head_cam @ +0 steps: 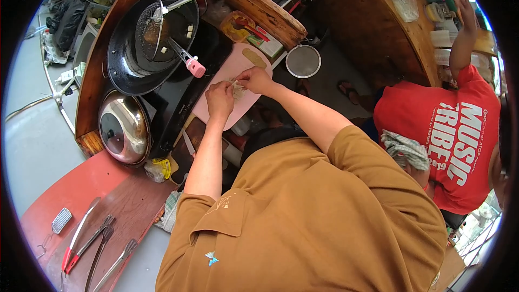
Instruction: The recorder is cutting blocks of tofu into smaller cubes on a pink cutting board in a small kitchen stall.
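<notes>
Both hands meet over a pink cutting board [233, 117]. My right hand [257, 80] pinches some pale, thin food shreds [240, 92] between its fingertips. From the other side, my left hand [220, 99] has its fingers bent against the same shreds; whether it grips any is hidden by the hand itself. A flat greenish-tan piece of food [254, 57] lies at the board's far end. Beyond the board, a large black wok [121, 59] on the stove contains dark liquid and a few white cubes [189, 29].
A wire skimmer [148, 32] and pink-handled tongs [194, 67] rest in the wok. Close by are a steel lid [121, 129], a knife [188, 142], a round sieve [303, 61] and a yellow tub [237, 24]. Several tongs [91, 243] lie lower left. A red-shirted person [438, 129] stands at right.
</notes>
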A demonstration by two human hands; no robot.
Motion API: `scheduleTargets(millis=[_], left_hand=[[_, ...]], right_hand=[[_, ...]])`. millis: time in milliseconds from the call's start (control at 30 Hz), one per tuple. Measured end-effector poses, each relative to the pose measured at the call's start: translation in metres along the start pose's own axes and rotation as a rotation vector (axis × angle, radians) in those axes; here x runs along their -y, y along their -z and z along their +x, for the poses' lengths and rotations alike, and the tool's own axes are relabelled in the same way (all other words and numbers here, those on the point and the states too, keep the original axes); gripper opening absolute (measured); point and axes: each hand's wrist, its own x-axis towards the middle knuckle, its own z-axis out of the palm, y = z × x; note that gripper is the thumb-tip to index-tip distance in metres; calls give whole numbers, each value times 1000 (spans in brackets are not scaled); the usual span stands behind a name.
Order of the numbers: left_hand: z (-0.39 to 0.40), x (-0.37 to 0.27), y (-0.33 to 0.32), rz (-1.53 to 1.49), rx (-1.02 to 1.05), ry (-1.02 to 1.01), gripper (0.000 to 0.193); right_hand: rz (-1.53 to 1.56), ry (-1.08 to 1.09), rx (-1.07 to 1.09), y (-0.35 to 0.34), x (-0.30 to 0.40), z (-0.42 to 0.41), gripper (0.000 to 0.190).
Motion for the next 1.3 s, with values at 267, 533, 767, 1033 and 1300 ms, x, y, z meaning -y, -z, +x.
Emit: scheduleTargets(millis=[267, 533, 767, 1033, 1300], left_hand=[[-1, -12, 12, -70, 35, -14, 30], [-3, 1, 8, -23, -8, -87, 33], [-5, 4, 9, -184, 21, 101, 33], [-6, 5, 9, -167, -29, 210, 38], [-8, 3, 16, -337, -49, 293, 37]], right_hand=[[391, -222, 1, -6, -6, 12, 15], [424, -367, 79, -3, 11, 9, 17], [279, -319, 70, -6, 14, 8, 17], [-74, -160, 26, -10, 19, 4, 22], [-186, 137, -38, -7, 14, 3, 24]])
